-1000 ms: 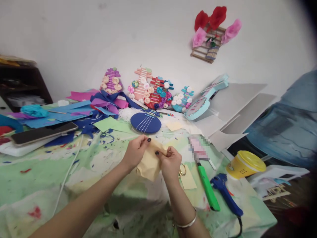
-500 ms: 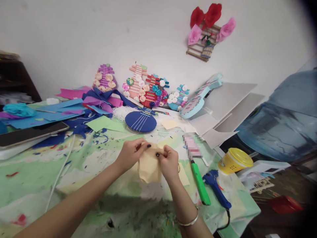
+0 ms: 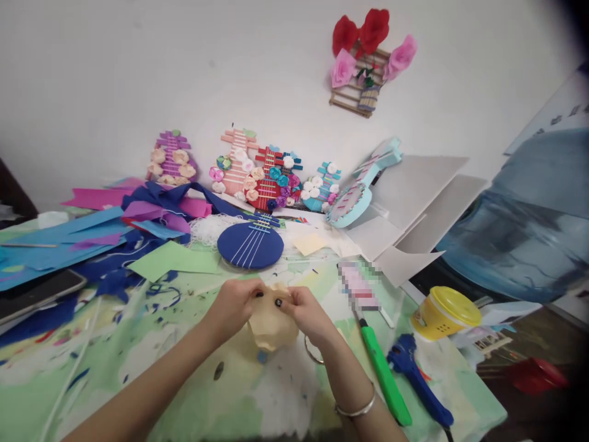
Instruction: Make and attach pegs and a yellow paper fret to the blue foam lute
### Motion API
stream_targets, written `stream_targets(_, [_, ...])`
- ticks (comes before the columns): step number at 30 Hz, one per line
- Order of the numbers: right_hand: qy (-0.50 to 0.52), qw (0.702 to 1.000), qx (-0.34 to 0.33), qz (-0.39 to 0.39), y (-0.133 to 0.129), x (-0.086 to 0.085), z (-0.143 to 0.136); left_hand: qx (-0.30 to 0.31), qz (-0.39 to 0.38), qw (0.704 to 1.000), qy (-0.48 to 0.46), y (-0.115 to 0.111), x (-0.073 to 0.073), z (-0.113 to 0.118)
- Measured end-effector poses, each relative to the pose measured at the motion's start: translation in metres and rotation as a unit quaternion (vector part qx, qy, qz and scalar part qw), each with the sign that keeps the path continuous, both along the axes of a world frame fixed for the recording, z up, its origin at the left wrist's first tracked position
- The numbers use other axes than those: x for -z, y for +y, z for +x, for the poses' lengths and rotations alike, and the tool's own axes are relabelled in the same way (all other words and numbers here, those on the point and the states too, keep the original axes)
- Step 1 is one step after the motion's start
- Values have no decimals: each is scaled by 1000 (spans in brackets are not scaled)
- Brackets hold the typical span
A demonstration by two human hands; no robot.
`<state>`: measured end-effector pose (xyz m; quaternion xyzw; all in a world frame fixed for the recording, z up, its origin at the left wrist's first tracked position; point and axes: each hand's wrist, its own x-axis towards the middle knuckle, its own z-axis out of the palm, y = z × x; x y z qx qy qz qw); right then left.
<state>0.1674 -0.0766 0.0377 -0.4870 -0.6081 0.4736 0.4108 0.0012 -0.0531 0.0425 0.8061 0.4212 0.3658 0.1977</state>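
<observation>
A cream-coloured piece of crepe paper (image 3: 272,328) with a wavy lower edge hangs between my two hands above the table. My left hand (image 3: 237,308) pinches its upper left edge between thumb and fingers. At the upper right edge, my right hand (image 3: 309,313) grips the same paper, thumb on the near side. Part of a roll of tape (image 3: 313,351) shows beside my right wrist. Beyond the hands lies a round blue paper instrument (image 3: 251,245) with white strings.
To the right lie a green-handled knife (image 3: 386,377), a blue glue gun (image 3: 421,383) and a yellow tub (image 3: 446,313). Green paper (image 3: 172,261), blue sheets and a phone (image 3: 41,294) are on the left. Decorated paper instruments (image 3: 267,175) lean against the wall.
The camera view has shifted, so the table's things sit lower. Both hands still hold the cream paper; its lower edge has drawn in and looks more cupped.
</observation>
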Motion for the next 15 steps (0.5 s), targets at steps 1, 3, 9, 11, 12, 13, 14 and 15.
stream_targets(1, [-44,999,9,15,6,1,-1,-8,6,1000,-1,4,1,1])
stream_targets(3, [-171,980,59,83,15,1,-3,-15,4,1000,-3,13,1,1])
stream_targets(9, [-409,895,78,163,29,-6,-10,95,-119,988,19,38,-8,-5])
stream_targets(11, [-410,895,43,171,32,-6,-10,107,-141,984,20,40,-6,-6])
stream_targets(12, [-397,901,27,172,32,-4,-9,104,-148,983,22,39,-4,-6])
stream_targets(13, [-375,911,13,169,33,-2,-7,99,-154,983,29,38,-3,-7])
stream_targets(14, [-348,923,0,161,33,1,-6,94,-160,982,40,36,-2,-7])
stream_targets(15, [-318,936,-12,149,33,4,-4,95,-167,980,53,34,-1,-8])
